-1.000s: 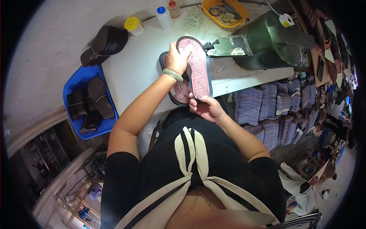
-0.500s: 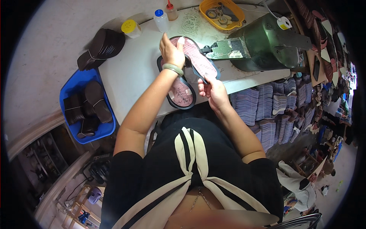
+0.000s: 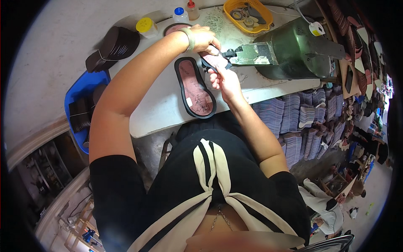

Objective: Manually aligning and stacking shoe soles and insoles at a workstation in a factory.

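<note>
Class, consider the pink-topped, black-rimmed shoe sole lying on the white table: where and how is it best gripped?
Probably across the middle of the pink-topped, black-rimmed sole, thumb and fingers on opposite long edges, coming from its left. It lies flat, its middle narrower than the broad, rounded near end; white tabletop borders its left, while the right hand is beyond its right.

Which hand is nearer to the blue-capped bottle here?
Left: the left hand is over the held sole, just nearside of the blue-capped bottle. The right hand is farther, toward the person's body, thumb on the sole's near end.
</note>
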Available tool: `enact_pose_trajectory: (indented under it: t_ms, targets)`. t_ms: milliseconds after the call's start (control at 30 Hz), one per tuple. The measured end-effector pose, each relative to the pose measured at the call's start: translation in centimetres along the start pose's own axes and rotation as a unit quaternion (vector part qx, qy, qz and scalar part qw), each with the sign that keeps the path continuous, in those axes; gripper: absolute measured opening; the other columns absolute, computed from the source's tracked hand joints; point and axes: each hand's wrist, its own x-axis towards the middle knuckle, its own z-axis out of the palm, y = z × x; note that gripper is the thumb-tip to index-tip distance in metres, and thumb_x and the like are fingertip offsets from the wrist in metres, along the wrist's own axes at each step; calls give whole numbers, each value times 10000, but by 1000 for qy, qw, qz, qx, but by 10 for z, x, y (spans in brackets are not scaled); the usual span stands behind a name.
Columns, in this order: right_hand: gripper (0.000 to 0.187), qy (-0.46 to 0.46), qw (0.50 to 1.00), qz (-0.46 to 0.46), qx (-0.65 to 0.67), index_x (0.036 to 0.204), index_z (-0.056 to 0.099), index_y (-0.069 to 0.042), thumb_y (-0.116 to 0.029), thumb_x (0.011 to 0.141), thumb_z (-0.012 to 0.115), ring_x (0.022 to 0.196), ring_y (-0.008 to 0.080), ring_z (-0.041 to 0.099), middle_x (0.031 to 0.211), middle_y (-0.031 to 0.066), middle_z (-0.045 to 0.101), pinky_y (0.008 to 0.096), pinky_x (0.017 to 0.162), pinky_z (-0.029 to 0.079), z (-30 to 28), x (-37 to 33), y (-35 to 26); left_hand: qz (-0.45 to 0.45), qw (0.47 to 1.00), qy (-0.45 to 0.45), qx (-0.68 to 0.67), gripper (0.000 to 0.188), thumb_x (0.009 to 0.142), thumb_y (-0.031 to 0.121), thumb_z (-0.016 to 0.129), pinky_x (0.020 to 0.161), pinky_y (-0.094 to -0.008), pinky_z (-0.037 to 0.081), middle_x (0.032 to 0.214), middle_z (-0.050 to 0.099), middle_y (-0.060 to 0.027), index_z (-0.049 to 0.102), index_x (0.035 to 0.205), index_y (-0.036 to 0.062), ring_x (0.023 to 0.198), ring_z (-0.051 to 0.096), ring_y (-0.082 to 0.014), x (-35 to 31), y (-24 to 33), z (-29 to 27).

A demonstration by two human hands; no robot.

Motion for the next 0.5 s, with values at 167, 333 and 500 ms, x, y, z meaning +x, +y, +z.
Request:
enact_pose_trajectory:
  t_ms: [167, 333, 500]
  targets:
    - [395, 1, 998, -11, -65, 899, 630, 25, -336, 961, 482, 440, 64, 473, 619, 15, 593, 187, 430, 349, -11, 2, -8, -48, 998, 11, -45, 335, 874, 352, 587, 903, -385, 419, 991, 625, -91, 627, 1168, 197, 1007, 537, -288, -13, 0, 20]
    - [380, -18, 993, -25, -117, 851, 628, 3, -343, 947, 503, 453, 67, 482, 612, 21, 593, 196, 430, 342, -24, 5, -18, -104, 976, 51, -184, 364, 920, 313, 528, 886, -391, 450, 1077, 641, -164, 568, 1251, 167, 1003, 590, -328, -28, 18, 31]
    - [333, -17, 987, -57, -148, 874, 625, -12, -309, 951, 495, 515, 78, 539, 692, 47, 636, 200, 474, 394, -34, 3, -19, -104, 960, 107, -237, 421, 945, 307, 487, 909, -367, 441, 1112, 623, -184, 456, 1344, 175, 1010, 598, -327, -35, 30, 46]
